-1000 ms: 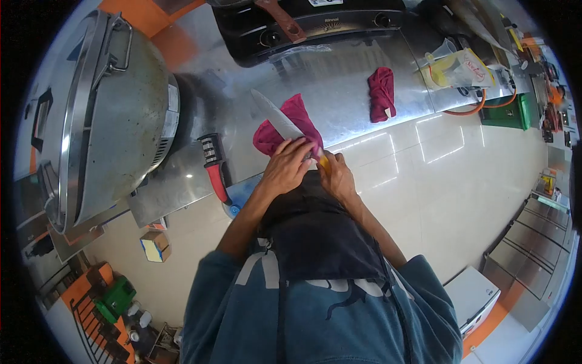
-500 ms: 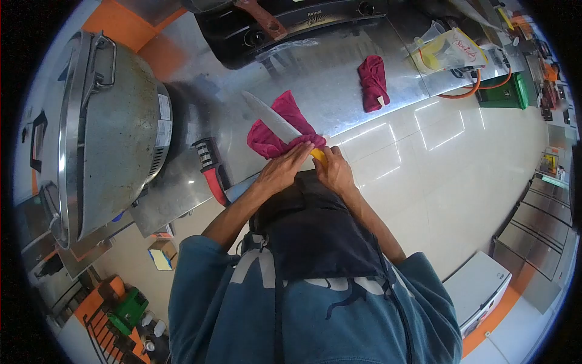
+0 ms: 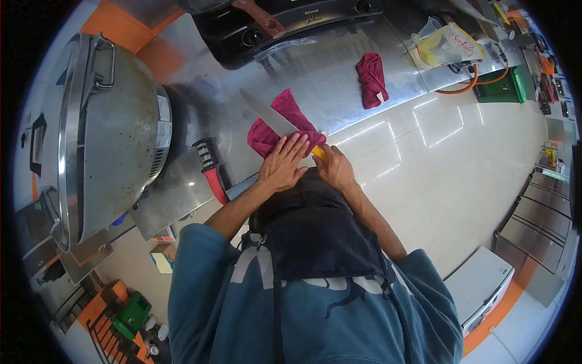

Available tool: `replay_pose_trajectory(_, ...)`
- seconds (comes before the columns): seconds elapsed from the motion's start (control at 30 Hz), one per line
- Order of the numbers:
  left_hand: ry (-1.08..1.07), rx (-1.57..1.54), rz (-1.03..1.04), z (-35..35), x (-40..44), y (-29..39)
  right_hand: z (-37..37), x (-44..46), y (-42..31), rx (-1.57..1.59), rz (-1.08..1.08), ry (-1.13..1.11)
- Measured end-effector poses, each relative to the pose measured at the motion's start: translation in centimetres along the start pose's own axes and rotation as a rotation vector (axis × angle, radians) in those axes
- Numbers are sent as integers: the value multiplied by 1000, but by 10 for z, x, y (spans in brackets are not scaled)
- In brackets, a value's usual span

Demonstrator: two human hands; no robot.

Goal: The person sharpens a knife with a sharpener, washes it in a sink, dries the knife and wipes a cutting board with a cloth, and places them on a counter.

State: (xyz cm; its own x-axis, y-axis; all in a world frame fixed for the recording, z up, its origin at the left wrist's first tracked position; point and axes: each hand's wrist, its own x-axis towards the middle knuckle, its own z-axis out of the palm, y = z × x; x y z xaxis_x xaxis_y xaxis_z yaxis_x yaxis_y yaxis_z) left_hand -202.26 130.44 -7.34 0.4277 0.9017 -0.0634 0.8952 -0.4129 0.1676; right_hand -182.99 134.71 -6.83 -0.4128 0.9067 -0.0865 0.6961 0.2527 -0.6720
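It's bright in here, with thin white lines mirrored in the glossy floor (image 3: 400,182) and bluish glare along the edge of the surface (image 3: 327,76), though the view bows into black corners.

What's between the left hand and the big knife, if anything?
The maroon cloth: a fold of it seems to cover the knife near its yellow handle, and the left hand lies on that fold. Nothing visible stands between the right hand and the handle.

I'm seeing a black rectangular stove (image 3: 315,24) at twelve o'clock, a rounded grey metal appliance (image 3: 118,139) between nine and ten.
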Motion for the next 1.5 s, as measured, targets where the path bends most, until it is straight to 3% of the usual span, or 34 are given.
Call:
replay_pose_trajectory(0.33, -8, 24, -45, -1, 4, -6, 4, -5, 13, 17, -98, 44)
replay_pose_trajectory(1.5, 10, 55, -55, -1, 8, -11, -42, -78, 51, 32, 26, -35)
